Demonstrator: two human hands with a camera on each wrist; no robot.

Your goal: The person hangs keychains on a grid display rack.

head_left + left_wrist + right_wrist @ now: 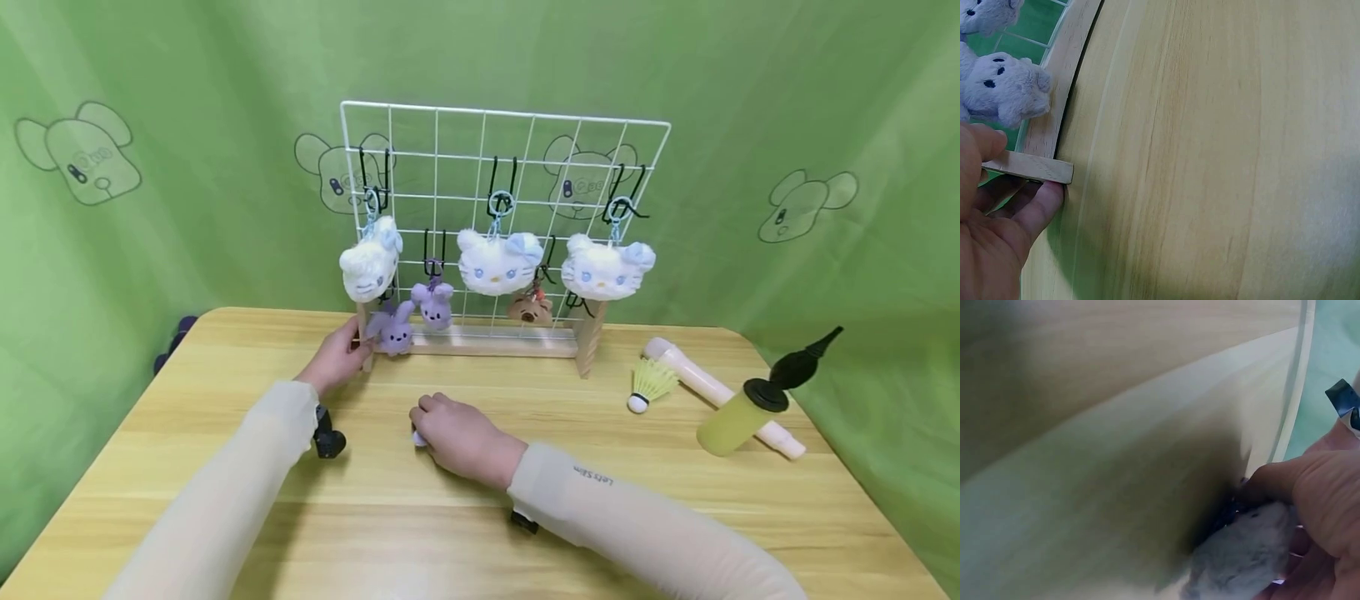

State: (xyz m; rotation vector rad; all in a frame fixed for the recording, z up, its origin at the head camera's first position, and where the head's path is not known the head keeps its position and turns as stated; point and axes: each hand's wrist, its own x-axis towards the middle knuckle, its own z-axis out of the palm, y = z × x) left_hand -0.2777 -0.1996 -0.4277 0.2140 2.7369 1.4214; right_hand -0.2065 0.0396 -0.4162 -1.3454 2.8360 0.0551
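Note:
My left hand (337,358) grips the left wooden foot (1035,167) of a white wire grid rack (483,158), with thumb and fingers on either side of it. Close by hang two purple bunny plush keychains (436,306). Over the table in front of the rack, my right hand (461,437) holds a small plush (1241,556) in curled fingers. It looks greyish in the right wrist view, and the hand hides most of it in the head view. Three white cat-head plush keychains (500,265) and a brown plush keychain (530,309) hang on black hooks.
On the table's right side lie a yellow shuttlecock (651,383) and a pale pink tube-shaped object (693,377). A yellow bottle (731,425) with a black top leans across the tube. Green printed curtain (225,183) surrounds the wooden table (360,533).

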